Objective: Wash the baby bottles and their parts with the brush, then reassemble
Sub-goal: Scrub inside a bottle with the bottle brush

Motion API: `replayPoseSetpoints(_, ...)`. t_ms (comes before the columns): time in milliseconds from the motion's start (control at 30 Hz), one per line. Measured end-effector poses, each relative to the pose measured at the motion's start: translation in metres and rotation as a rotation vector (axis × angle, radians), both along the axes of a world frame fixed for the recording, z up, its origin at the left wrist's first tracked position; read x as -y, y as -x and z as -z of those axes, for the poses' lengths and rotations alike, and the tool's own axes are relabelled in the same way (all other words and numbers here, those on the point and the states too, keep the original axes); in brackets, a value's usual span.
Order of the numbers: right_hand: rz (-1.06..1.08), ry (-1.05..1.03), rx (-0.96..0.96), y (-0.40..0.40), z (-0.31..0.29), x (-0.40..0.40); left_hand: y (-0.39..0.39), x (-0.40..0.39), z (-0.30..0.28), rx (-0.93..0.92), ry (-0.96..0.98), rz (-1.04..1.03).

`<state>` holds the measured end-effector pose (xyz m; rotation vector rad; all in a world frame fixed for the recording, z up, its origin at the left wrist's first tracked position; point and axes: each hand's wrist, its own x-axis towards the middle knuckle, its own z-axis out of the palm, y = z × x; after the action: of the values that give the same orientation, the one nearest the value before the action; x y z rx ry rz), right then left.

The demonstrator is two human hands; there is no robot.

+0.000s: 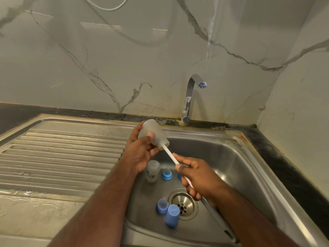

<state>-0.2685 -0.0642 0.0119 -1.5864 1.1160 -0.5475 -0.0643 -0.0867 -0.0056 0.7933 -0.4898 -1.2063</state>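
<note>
My left hand [140,150] grips a frosted baby bottle [154,133] over the sink's left rim, its mouth tilted down to the right. A white brush handle [171,156] runs out of that mouth; the brush head is hidden inside. My right hand [194,172] holds the handle lower down. In the basin a second clear bottle [152,171] stands beside a blue collar with teat [167,174]. Another blue collar with teat [162,205] and a blue cap [172,218] lie left of the drain [183,205]. A further blue part [179,176] shows partly behind my right hand.
The steel sink basin [231,157] has a ribbed draining board [62,157] to its left, wet near the front. A chrome tap [189,98] stands at the back, no water running. Marble wall behind and to the right; dark counter edge around the sink.
</note>
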Motion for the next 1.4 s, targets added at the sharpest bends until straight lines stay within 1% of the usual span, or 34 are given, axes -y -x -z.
replayPoseSetpoints(33,0.02,0.109,-0.076,-0.001,0.002,0.001,0.0,0.0,0.0,0.027,-0.002,0.008)
replayPoseSetpoints(100,0.03,0.393,-0.348,-0.003,0.005,0.005,0.002,0.0,0.0,0.094,0.002,0.026)
replayPoseSetpoints(133,0.022,0.482,-0.452,-0.004,0.007,0.006,0.004,0.0,0.0,0.107,0.011,0.036)
replayPoseSetpoints(167,0.017,0.515,-0.489,-0.005,0.009,0.005,0.005,0.0,0.0,0.1,0.02,0.041)
replayPoseSetpoints(200,-0.004,0.509,-0.485,-0.007,0.008,0.003,0.005,0.0,-0.001,0.082,0.024,0.041)
replayPoseSetpoints(233,-0.04,0.454,-0.452,-0.008,0.006,0.001,0.004,0.0,-0.002,0.066,0.025,0.03)
replayPoseSetpoints(267,-0.069,0.342,-0.372,-0.009,0.003,-0.001,0.003,0.0,-0.002,0.056,0.023,0.013)
replayPoseSetpoints(333,-0.074,0.07,-0.144,-0.006,-0.003,-0.003,0.001,0.001,0.0,0.03,0.033,-0.015)
replayPoseSetpoints(367,-0.062,-0.027,-0.051,-0.003,-0.006,-0.003,-0.001,0.002,0.0,0.01,0.04,-0.027)
replayPoseSetpoints(433,-0.035,-0.101,0.069,0.003,-0.005,0.0,-0.002,0.001,-0.001,-0.022,0.046,-0.05)
replayPoseSetpoints(500,0.001,-0.045,0.071,0.001,-0.001,0.0,-0.003,0.001,-0.002,-0.044,0.037,-0.044)
replayPoseSetpoints(567,0.051,0.159,-0.069,-0.005,0.005,0.0,-0.004,0.0,-0.002,-0.02,0.014,-0.015)
replayPoseSetpoints(633,0.059,0.41,-0.317,-0.007,0.008,0.003,-0.001,0.001,-0.001,0.041,0.005,0.016)
replayPoseSetpoints(667,0.05,0.498,-0.431,-0.007,0.01,0.004,0.0,0.001,0.0,0.067,0.009,0.031)
replayPoseSetpoints(733,0.016,0.555,-0.548,-0.008,0.01,0.005,0.002,0.001,0.002,0.096,0.017,0.044)
replayPoseSetpoints(767,-0.014,0.511,-0.536,-0.009,0.009,0.004,0.002,0.002,0.003,0.097,0.02,0.042)
replayPoseSetpoints(800,-0.039,0.407,-0.452,-0.01,0.007,0.002,0.002,0.002,0.004,0.089,0.022,0.036)
replayPoseSetpoints(900,-0.066,-0.024,-0.039,-0.002,0.001,0.003,-0.002,0.001,0.003,0.023,0.051,0.013)
replayPoseSetpoints(1000,-0.074,-0.323,0.333,0.005,-0.004,0.003,-0.005,-0.002,0.0,-0.057,0.102,0.036)
replayPoseSetpoints(1033,-0.074,-0.406,0.43,0.005,-0.005,0.003,-0.006,-0.003,-0.001,-0.055,0.112,0.053)
replayPoseSetpoints(1100,-0.092,-0.51,0.539,0.002,-0.007,0.002,-0.006,-0.004,-0.001,-0.048,0.121,0.085)
replayPoseSetpoints(1167,-0.15,-0.551,0.577,0.0,-0.008,0.001,-0.006,-0.005,-0.002,-0.07,0.131,0.1)
replayPoseSetpoints(1200,-0.175,-0.53,0.55,0.0,-0.009,0.001,-0.007,-0.005,-0.002,-0.084,0.13,0.098)
replayPoseSetpoints(1233,-0.181,-0.465,0.48,0.001,-0.009,0.0,-0.007,-0.004,-0.002,-0.093,0.122,0.092)
replayPoseSetpoints(1333,-0.134,-0.133,0.144,0.002,-0.005,0.002,-0.008,-0.004,0.0,-0.084,0.083,0.082)
replayPoseSetpoints(1400,-0.089,-0.025,0.041,0.003,-0.002,0.005,-0.006,-0.003,0.0,-0.073,0.065,0.078)
